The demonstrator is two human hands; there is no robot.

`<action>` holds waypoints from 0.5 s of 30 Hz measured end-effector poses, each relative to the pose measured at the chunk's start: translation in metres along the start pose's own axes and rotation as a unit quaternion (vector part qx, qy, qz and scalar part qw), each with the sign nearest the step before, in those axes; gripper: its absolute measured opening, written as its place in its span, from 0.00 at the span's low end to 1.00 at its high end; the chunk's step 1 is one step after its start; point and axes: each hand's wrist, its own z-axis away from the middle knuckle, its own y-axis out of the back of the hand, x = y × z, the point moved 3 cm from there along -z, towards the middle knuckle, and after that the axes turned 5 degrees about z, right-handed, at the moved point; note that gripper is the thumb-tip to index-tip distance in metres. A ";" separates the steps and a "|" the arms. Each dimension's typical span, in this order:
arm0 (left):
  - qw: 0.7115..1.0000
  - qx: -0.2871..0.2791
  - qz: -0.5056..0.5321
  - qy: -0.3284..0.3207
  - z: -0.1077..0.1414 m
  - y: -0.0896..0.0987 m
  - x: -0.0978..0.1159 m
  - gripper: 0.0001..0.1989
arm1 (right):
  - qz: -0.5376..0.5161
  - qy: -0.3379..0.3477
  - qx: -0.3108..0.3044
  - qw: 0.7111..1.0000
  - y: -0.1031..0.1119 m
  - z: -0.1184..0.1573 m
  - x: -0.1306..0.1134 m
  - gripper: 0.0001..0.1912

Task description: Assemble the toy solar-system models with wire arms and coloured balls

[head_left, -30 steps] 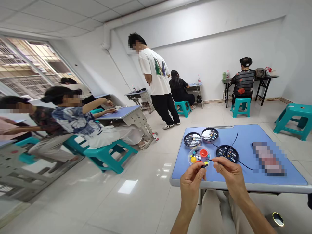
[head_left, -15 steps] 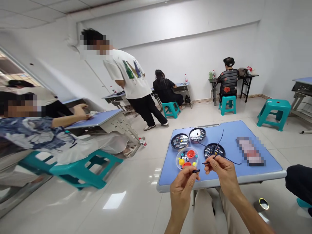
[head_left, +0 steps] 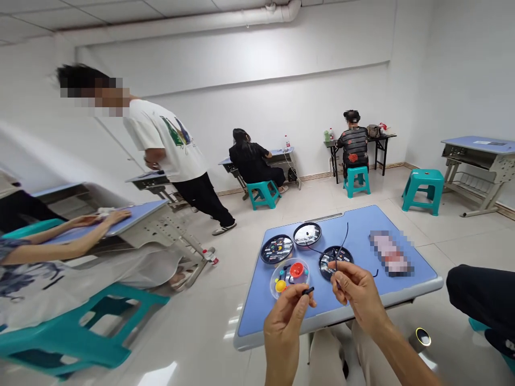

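My left hand (head_left: 284, 319) pinches a small black tubular piece (head_left: 309, 290) between thumb and fingertips, above the table's near edge. To its right, my right hand (head_left: 358, 287) is closed on a thin black tube (head_left: 341, 244); several thin black lengths stick out around those fingers, and the gripped part is mostly hidden. The two hands are apart. Just behind my left hand stands a clear round container (head_left: 274, 289) with red, yellow and small dark parts. A black round dish (head_left: 325, 262) lies behind my right hand, partly covered by it.
Two more black round dishes, a left one (head_left: 265, 252) and a far one (head_left: 308, 234), sit on the blue table (head_left: 257, 305). A blurred-out flat object (head_left: 390, 254) lies at right. Teal stools (head_left: 423, 190) and people at other desks (head_left: 151, 209) surround the table. A dark cylinder (head_left: 420, 338) is on the floor.
My view has turned right, so everything sits further left. My hands remain close together, each still holding its black piece. The tube in my right hand has changed its angle slightly.
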 end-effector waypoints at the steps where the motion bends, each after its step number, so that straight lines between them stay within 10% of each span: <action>1: 1.000 -0.013 0.007 0.003 -0.001 -0.004 0.002 0.14 | -0.028 -0.019 -0.021 0.999 0.001 0.001 0.000 0.19; 9: 0.988 -0.125 0.071 0.054 -0.008 -0.032 0.002 0.11 | -0.135 -0.174 -0.134 0.966 0.004 0.005 0.010 0.12; 15: 0.991 -0.099 0.085 0.033 -0.009 -0.034 -0.009 0.08 | -0.123 -0.180 -0.083 0.972 0.006 0.009 0.013 0.12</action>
